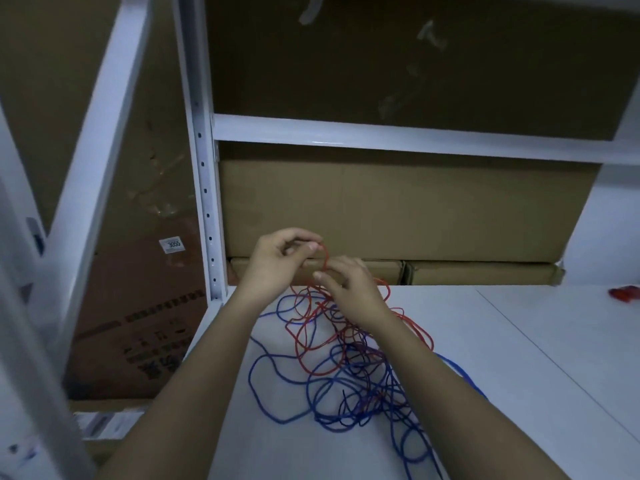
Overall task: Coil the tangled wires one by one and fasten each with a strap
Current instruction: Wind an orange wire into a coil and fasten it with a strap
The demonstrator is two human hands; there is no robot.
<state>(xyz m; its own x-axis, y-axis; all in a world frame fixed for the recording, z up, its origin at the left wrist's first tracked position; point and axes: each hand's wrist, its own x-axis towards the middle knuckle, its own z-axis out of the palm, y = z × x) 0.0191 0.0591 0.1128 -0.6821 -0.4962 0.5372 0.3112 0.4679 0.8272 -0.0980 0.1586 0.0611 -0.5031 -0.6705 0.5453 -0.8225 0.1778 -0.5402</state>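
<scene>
Head view: left hand pinches the red wire between thumb and fingertips, raised above the white shelf. Right hand grips the same strand just below. Beneath both, red and blue wires lie tangled together on the shelf. Cardboard boxes stand behind.

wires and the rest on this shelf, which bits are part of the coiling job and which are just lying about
Job: red wire pinched by left hand and right hand; blue wire.
Lying about: cardboard boxes; small red object, too blurred to identify.
</scene>
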